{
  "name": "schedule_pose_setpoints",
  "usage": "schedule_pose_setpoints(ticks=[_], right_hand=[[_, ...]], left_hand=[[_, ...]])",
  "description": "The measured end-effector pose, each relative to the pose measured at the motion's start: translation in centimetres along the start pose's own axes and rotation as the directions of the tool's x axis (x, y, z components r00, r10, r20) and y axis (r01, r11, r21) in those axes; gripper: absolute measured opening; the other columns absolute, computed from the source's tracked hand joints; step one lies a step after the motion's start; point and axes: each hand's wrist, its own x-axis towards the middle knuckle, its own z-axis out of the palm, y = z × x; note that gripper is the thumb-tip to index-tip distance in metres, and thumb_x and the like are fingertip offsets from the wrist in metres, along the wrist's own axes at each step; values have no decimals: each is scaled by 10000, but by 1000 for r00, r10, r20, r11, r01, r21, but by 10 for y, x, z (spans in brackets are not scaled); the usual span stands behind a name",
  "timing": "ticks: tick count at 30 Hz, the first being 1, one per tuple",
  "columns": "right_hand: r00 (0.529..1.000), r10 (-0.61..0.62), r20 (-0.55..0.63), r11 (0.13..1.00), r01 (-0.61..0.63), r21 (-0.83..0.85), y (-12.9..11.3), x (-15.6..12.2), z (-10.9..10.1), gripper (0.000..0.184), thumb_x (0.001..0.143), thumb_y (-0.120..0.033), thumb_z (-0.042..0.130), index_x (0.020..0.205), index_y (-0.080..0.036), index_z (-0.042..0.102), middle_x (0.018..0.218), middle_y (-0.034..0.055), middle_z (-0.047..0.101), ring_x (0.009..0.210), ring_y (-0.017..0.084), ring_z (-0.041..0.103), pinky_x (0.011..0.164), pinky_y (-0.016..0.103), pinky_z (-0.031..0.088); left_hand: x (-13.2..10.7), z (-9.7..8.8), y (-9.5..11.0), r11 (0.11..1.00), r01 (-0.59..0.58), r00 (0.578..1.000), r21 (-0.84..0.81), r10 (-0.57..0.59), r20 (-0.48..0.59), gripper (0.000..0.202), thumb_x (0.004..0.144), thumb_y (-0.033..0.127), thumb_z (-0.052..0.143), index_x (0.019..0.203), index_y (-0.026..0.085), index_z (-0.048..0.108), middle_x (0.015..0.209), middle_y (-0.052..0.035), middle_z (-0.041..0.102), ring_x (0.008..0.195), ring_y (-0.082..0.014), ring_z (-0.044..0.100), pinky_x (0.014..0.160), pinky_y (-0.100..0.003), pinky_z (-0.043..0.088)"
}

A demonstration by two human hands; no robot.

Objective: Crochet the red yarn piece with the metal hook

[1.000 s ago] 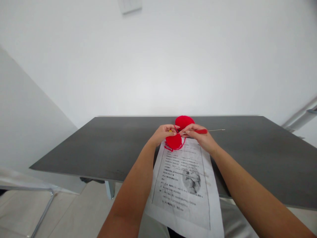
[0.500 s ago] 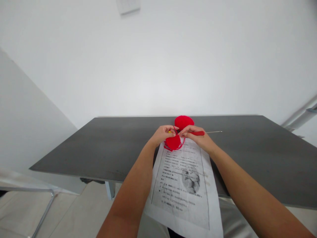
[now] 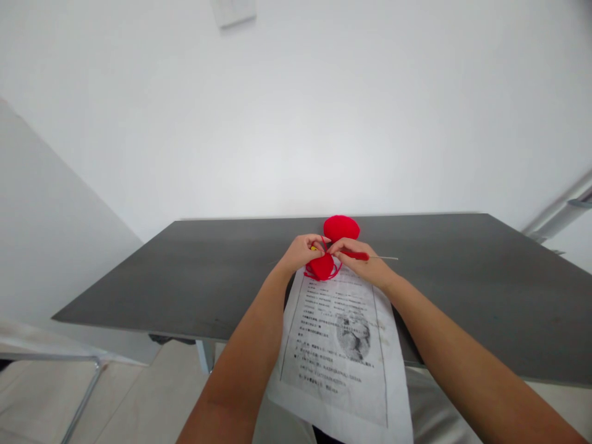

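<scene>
Between my hands is a small red crocheted piece (image 3: pixel 322 267), with loose red yarn looping around its lower edge. My left hand (image 3: pixel 303 253) pinches its upper left side, where a small yellow item (image 3: pixel 314 248) shows by the fingers. A strand of yarn runs up over the left forefinger. In my right hand (image 3: pixel 358 258) is a crochet hook (image 3: pixel 358 255) with a red handle; its thin metal far end points right, and its working end is at the crochet piece, too small to make out. Just behind the hands sits a red ball of yarn (image 3: pixel 341 227).
A printed sheet (image 3: pixel 337 394) with text and a dark round picture lies under the hands and hangs over the front edge of the dark table (image 3: pixel 208 265). A white wall (image 3: pixel 296 123) rises behind the table. Metal tubing (image 3: pixel 83 401) stands at lower left.
The crochet hook's free end has swung down and to the left as my right hand turned slightly. My left hand keeps its pinch on the piece. The whole view has shifted a little.
</scene>
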Motion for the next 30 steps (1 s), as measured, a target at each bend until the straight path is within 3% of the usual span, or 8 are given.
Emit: schedule_pose_setpoints(ticks=[11,24,30], right_hand=[[981,-194,-16,977,191,-99,6,1,8,93,870,-230,498,820,-222,576,875,53,585,863,189,562,799,337,453],[964,-249,-92,962,235,-143,-6,0,8,106,887,-324,523,864,-233,573,914,72,601,887,213,567,813,371,459],[984,-153,-92,982,141,-124,-1,0,9,137,886,-349,513,906,-231,579,913,68,629,841,208,591,778,354,470]], left_hand=[[0,7,1,998,-49,999,-30,49,-4,380,594,102,627,968,118,690,676,10,603,593,-80,511,586,-200,391],[4,6,-5,987,-38,999,-155,34,-31,395,611,95,655,1006,102,666,697,9,600,595,-71,527,582,-188,400],[4,5,-5,980,1,999,-200,-12,-53,421,611,89,648,1031,109,660,695,9,608,574,-75,526,574,-202,402]])
